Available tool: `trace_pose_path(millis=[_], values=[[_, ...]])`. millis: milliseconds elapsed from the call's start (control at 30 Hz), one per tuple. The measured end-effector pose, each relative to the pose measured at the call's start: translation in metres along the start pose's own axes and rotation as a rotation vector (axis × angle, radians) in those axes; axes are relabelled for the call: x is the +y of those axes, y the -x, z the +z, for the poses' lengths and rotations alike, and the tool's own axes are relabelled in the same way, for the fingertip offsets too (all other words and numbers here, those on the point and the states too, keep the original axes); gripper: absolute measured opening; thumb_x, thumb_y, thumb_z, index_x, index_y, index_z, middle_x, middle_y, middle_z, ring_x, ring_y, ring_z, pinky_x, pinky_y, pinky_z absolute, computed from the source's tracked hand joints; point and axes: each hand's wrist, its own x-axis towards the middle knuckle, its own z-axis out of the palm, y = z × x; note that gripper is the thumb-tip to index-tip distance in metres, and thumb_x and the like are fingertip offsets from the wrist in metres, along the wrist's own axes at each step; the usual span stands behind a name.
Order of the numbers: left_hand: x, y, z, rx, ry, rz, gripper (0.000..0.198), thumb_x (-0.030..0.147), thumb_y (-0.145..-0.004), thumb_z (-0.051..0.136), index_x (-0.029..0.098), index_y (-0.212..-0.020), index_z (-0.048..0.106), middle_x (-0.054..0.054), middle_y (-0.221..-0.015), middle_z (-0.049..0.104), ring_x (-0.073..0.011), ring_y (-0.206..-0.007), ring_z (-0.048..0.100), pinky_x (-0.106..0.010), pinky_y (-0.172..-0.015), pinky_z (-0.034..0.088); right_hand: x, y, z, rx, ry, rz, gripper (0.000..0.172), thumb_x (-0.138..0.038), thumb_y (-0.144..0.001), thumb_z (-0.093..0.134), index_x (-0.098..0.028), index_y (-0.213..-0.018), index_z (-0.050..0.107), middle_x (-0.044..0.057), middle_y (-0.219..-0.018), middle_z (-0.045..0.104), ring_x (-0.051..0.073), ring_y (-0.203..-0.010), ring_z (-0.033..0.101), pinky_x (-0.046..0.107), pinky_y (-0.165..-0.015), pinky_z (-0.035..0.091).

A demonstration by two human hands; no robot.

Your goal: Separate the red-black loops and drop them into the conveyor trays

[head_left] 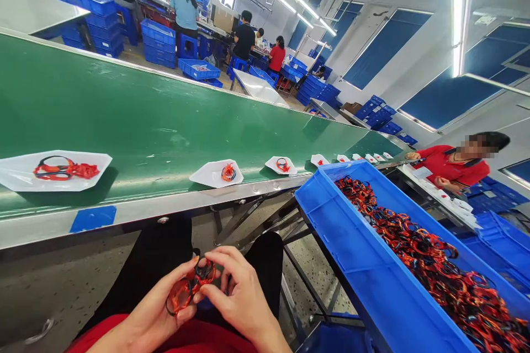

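In my lap I hold a looped bundle that looks like a coil of red-and-black wire [181, 293]. My left hand [155, 300] is closed round the lower loop from the left. My right hand [244, 295] pinches the upper part of the bundle between thumb and fingers. To the right stands a long blue bin [327, 231], holding a heap of similar red-and-black coils [418, 245]. Ahead on the green conveyor belt [124, 110] lies a white tray [102, 163] with one such coil, and a smaller white tray [202, 174] also carries one.
Several more white trays line the belt's near edge toward the right. A blue patch [93, 219] marks the metal rail. A person in red [434, 162] sits beyond the bin. Across the belt, other people work among stacked blue crates [157, 41].
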Motion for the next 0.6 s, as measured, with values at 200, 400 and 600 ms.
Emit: trace_pose_path(millis=[200, 400, 600], values=[[0.001, 0.004, 0.000, -0.061, -0.029, -0.017, 0.022, 0.034, -0.071, 0.068, 0.014, -0.081, 0.067, -0.001, -0.061, 0.059, -0.0088, -0.049, 0.048, -0.018, -0.036, 0.027, 0.013, 0.000, 0.004, 0.059, -0.247, 0.083, 0.028, -0.016, -0.070, 0.068, -0.024, -0.098, 0.067, 0.001, -0.090, 0.061, 0.006, -0.055, 0.047, 0.017, -0.046, 0.037], [0.002, 0.004, 0.000, -0.114, -0.107, -0.027, 0.034, 0.037, -0.074, 0.064, 0.016, -0.100, 0.065, -0.006, -0.084, 0.063, -0.0088, -0.056, 0.048, -0.018, -0.038, 0.026, 0.030, 0.004, 0.009, 0.116, -0.964, 0.343, 0.028, -0.037, -0.079, 0.064, -0.016, -0.098, 0.063, -0.003, -0.059, 0.053, 0.003, -0.039, 0.033, 0.014, -0.034, 0.022], [0.000, 0.006, 0.007, -0.114, -0.350, 0.195, 0.030, 0.040, -0.073, 0.064, 0.023, -0.098, 0.060, 0.000, -0.076, 0.058, -0.0074, -0.053, 0.040, -0.019, -0.040, 0.025, 0.029, 0.004, 0.012, 0.144, -1.178, 0.453, 0.024, -0.037, -0.083, 0.060, -0.014, -0.090, 0.063, 0.008, -0.087, 0.066, 0.002, -0.044, 0.038, 0.012, -0.035, 0.017]])
